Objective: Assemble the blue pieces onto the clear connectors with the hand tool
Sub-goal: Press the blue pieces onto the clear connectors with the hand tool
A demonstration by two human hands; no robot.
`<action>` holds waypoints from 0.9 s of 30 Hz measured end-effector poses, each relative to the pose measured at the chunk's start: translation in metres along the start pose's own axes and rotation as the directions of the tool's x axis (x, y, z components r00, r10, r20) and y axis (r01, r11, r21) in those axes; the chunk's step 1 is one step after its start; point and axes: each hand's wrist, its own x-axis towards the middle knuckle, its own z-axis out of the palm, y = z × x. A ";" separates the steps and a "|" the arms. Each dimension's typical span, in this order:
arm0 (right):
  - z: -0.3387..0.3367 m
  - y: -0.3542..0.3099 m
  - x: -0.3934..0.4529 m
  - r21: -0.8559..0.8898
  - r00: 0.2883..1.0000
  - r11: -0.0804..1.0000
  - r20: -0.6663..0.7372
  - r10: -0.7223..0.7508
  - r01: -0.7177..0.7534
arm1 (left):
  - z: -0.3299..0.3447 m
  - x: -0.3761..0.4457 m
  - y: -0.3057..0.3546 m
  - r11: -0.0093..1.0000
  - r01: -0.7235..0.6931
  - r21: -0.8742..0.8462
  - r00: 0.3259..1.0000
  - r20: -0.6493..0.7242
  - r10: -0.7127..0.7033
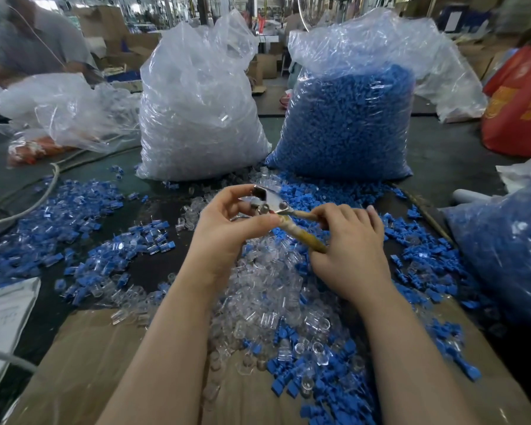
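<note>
Gripping hand tool handles, right hand, left hand at head

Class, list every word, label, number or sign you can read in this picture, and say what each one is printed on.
No text here can be read.
Red bag at the far right: yellow printed characters, too blurred to read.
White sheet at the left edge: faint handwriting, too small to read.
Hand tool, the bag of blue pieces and the bag of clear connectors: no markings visible.
</note>
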 end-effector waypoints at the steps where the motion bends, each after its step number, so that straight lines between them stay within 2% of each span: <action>1: 0.000 -0.002 0.000 0.016 1.000 1.000 -0.012 0.021 -0.021 | -0.001 0.001 0.000 1.000 -0.003 0.002 1.000 -0.016 0.003; 3: -0.001 -0.005 0.002 0.052 0.994 0.993 -0.035 0.107 -0.105 | -0.002 0.002 0.000 0.996 -0.007 0.085 1.000 -0.025 0.009; 6: -0.004 0.001 0.004 0.077 0.939 0.938 -0.038 0.342 -0.339 | -0.007 0.005 -0.003 0.932 0.075 0.355 0.997 -0.060 -0.057; 8: -0.006 0.009 0.005 0.050 0.873 0.873 -0.017 0.487 -0.486 | -0.011 0.005 -0.006 0.812 0.157 0.562 0.987 -0.106 -0.118; 10: -0.008 0.017 0.004 -0.029 0.806 0.806 0.020 0.591 -0.591 | -0.015 0.006 -0.009 0.646 0.217 0.732 0.976 -0.161 -0.145; 12: -0.008 0.022 0.002 -0.112 0.766 0.768 0.068 0.639 -0.630 | -0.018 0.006 -0.009 0.500 0.285 0.818 0.956 -0.208 -0.206; 13: -0.008 0.023 0.001 -0.143 0.760 0.764 0.092 0.643 -0.629 | -0.018 0.005 -0.008 0.459 0.314 0.831 0.943 -0.217 -0.253; 14: -0.007 0.024 0.001 -0.164 0.761 0.768 0.116 0.639 -0.620 | -0.018 0.004 -0.007 0.456 0.330 0.826 0.931 -0.205 -0.304; 18: -0.003 0.016 0.004 -0.157 0.779 0.812 0.228 0.584 -0.563 | -0.014 0.000 -0.005 0.613 0.307 0.728 0.912 -0.040 -0.409; 21: 0.002 0.007 0.007 -0.150 0.795 0.843 0.281 0.538 -0.517 | -0.011 -0.001 -0.008 0.620 0.228 0.751 0.926 0.029 -0.376; 27: 0.005 0.006 0.010 -0.129 0.820 0.869 0.288 0.494 -0.478 | -0.010 0.001 -0.011 0.671 0.126 0.730 0.972 0.044 -0.231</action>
